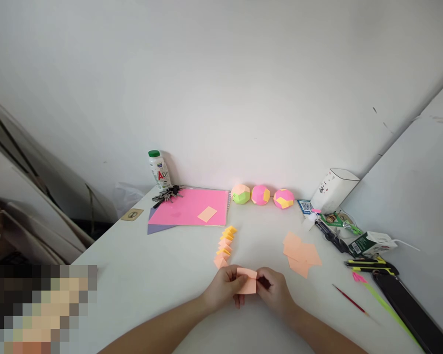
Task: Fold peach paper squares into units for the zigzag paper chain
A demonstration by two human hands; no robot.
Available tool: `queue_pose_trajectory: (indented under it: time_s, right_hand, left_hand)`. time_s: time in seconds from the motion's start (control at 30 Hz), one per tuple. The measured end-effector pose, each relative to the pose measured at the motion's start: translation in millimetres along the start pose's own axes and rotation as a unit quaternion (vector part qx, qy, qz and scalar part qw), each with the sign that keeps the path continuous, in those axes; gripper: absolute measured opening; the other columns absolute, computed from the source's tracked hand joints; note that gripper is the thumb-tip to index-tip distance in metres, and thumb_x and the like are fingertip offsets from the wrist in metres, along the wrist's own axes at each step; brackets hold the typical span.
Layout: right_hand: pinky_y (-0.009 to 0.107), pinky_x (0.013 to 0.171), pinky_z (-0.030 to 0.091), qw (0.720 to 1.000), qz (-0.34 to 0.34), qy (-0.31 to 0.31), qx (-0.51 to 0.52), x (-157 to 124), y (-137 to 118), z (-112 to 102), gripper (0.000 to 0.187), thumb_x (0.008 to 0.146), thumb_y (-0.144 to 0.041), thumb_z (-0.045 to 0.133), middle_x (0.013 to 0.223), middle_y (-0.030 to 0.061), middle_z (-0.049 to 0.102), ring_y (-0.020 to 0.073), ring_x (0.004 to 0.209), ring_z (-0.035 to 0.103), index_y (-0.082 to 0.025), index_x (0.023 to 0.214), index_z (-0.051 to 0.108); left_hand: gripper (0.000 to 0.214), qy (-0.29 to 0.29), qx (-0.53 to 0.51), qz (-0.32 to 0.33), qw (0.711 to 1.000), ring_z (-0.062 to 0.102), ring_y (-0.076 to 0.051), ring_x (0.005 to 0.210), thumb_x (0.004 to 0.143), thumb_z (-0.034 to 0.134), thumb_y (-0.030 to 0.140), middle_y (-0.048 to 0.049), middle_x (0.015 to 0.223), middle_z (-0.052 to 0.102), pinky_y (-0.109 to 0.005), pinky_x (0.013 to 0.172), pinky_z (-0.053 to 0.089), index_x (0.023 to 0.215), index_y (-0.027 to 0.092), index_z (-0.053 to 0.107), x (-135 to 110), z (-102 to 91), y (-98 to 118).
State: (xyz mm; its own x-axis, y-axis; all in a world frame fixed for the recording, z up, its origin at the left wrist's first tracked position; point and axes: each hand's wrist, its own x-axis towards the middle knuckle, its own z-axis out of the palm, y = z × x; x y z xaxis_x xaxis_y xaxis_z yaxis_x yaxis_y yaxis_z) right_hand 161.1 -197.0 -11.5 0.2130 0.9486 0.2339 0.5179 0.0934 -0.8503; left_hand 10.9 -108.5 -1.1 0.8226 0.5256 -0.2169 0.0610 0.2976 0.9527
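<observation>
Between my two hands, just above the white table's near part, is a small peach paper (248,284) with a crease across its upper part. My left hand (223,289) grips its left side, thumb on the front face. At the right edge my right hand (275,290) pinches the same paper between thumb and fingers. Beyond my left hand, a row of folded orange and peach paper pieces (225,246) runs away from me. Several flat peach sheets (300,253) lie overlapping to the right of my hands.
Pink sheets (192,206) with keys (166,195) and a bottle (159,169) are at the back left. Three paper balls (260,195) line the wall. On the right lie a box cutter (371,265), a thin red brush (350,299), scissors (334,236) and a milk carton (372,243).
</observation>
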Motion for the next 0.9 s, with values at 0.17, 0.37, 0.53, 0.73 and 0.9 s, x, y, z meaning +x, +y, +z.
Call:
queue_pose_trajectory:
  time_s: [0.17,0.37,0.53,0.73,0.9]
  right_hand:
    - [0.023,0.052,0.048,0.998,-0.048,-0.01,0.042,-4,8,2,0.044,0.08,-0.017,0.05,0.103,0.0089,0.06,0.013,0.063,0.058,-0.022,0.122,0.038]
    - [0.026,0.055,0.049,0.984,-0.157,-0.079,-0.012,-6,13,-2,0.02,0.086,-0.019,0.05,0.12,0.0123,0.047,0.0136,0.068,0.055,-0.024,0.105,0.053]
    - [0.028,0.056,0.047,0.985,-0.153,-0.083,-0.01,-1,9,-3,0.016,0.088,-0.03,0.049,0.092,0.0078,0.053,0.0148,0.065,0.051,-0.021,0.084,0.062]
    - [0.027,0.057,0.045,0.994,-0.089,-0.051,0.031,4,4,-5,0.022,0.086,-0.033,0.053,0.075,0.0043,0.054,0.0156,0.067,0.052,-0.02,0.074,0.066]
    - [0.025,0.056,0.043,0.998,-0.024,-0.037,0.053,5,-2,-8,0.016,0.082,-0.028,0.058,0.07,0.0027,0.058,0.0141,0.062,0.053,-0.019,0.071,0.066]
  left_hand:
    - [0.037,0.016,-0.002,-0.004,1.0,0.054,-0.012,0.039,0.077,0.056,0.051,0.0019,0.048,0.056,-0.023,0.038,0.042,0.076,0.014,0.056,-1,0.1,3]
    - [0.037,0.008,-0.009,0.015,1.0,0.055,-0.013,0.042,0.081,0.052,0.05,0.0001,0.052,0.06,-0.023,0.04,0.043,0.08,0.014,0.059,1,-0.3,1]
    - [0.04,0.011,-0.009,0.01,1.0,0.055,-0.012,0.041,0.081,0.049,0.053,0.0006,0.051,0.061,-0.022,0.039,0.041,0.08,0.014,0.057,2,-0.7,-1]
    - [0.044,-0.019,0.001,0.004,1.0,0.057,-0.012,0.045,0.082,0.045,0.057,0.0002,0.058,0.06,-0.022,0.041,0.043,0.085,0.014,0.055,-1,-1.3,5]
    - [0.042,-0.063,-0.007,0.017,0.998,0.06,-0.012,0.053,0.083,0.047,0.053,-0.0032,0.078,0.062,-0.022,0.043,0.044,0.101,0.015,0.054,-4,-2.9,8]
